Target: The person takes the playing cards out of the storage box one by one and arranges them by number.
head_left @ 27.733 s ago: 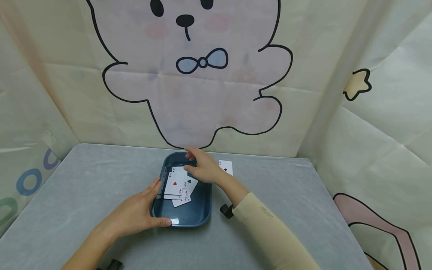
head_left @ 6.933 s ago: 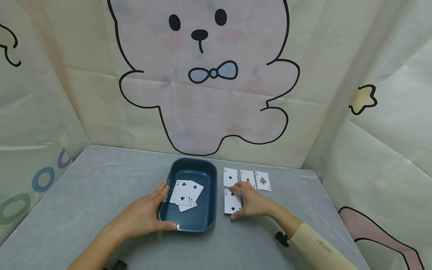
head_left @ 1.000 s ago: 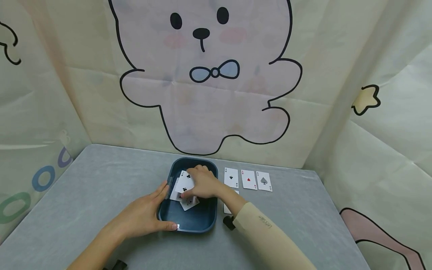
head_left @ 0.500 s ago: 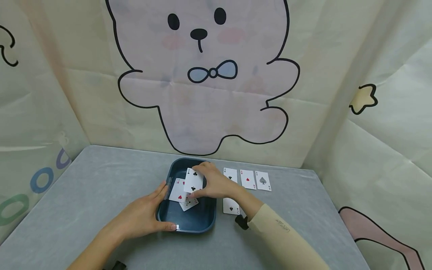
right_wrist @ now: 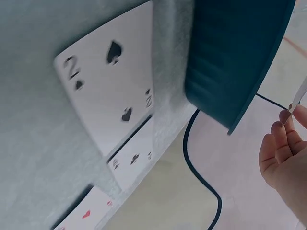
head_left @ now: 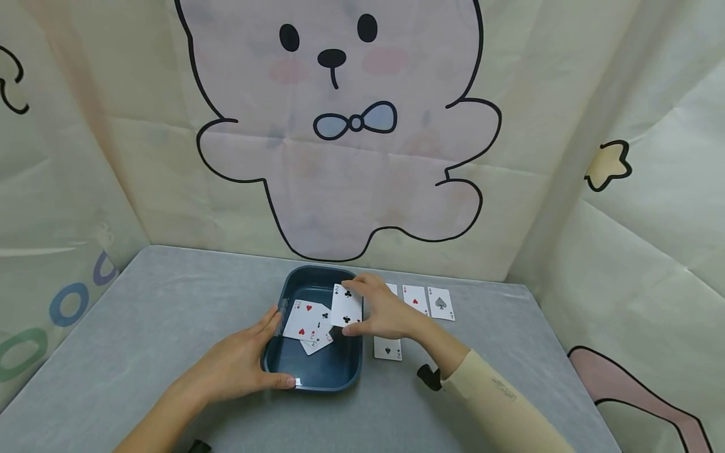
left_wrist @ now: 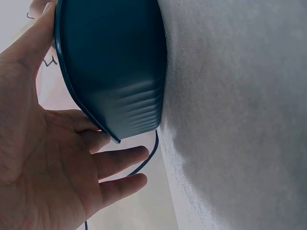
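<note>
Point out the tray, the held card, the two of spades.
Tray (head_left: 321, 364), head view: bare inner floor.
Held card (head_left: 346, 307), head view: middle of its face.
Two of spades (right_wrist: 118, 84), right wrist view: blank face between pips.

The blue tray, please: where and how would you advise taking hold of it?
I'd take the tray by its left rim, coming from that side, where the left hand rests. In the left wrist view its wall narrows towards the base, so the rim should give a hold. The right side seems worse: the right hand holds a card at that edge.
</note>
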Motion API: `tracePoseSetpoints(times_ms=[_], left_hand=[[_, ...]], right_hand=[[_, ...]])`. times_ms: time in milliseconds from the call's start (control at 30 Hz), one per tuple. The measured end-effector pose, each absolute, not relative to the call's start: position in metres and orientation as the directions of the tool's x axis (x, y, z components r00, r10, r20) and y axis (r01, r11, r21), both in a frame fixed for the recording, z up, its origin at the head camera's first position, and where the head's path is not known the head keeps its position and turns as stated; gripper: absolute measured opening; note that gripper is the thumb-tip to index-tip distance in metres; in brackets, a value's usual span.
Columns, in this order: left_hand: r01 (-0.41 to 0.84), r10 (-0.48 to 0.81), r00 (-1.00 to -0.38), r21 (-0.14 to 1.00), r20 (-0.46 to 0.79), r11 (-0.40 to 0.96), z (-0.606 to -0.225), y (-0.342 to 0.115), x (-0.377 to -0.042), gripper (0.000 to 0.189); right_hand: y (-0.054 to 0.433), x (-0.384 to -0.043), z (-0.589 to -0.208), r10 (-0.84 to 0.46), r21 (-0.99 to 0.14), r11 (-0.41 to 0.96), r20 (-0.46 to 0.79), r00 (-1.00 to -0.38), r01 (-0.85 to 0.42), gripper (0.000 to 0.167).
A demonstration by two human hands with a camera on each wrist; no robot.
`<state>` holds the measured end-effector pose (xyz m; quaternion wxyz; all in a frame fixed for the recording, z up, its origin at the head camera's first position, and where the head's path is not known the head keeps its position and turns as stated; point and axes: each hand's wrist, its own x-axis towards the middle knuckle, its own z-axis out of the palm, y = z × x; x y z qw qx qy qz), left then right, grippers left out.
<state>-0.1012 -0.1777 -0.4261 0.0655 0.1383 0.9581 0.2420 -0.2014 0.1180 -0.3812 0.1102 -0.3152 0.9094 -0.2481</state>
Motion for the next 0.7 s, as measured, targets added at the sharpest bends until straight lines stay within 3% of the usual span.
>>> tracePoseSetpoints(times_ms=[300,700], left_hand=[[0.237,0.297,-0.953,0.485,-0.05,0.842,-0.426,-0.178,-0.101,0.134],[0.239,0.302,-0.952,0.499,-0.048,0.833,-0.424,-0.179,-0.099,0.133]], right_hand=[[0.148,-0.197,-0.379,-0.602,-0.563,0.668,-0.024,-0.798,-0.486,0.087],[0.189,-0.191,-0.381,-0.583,-0.531,0.689,0.0,-0.812,-0.494,0.086]])
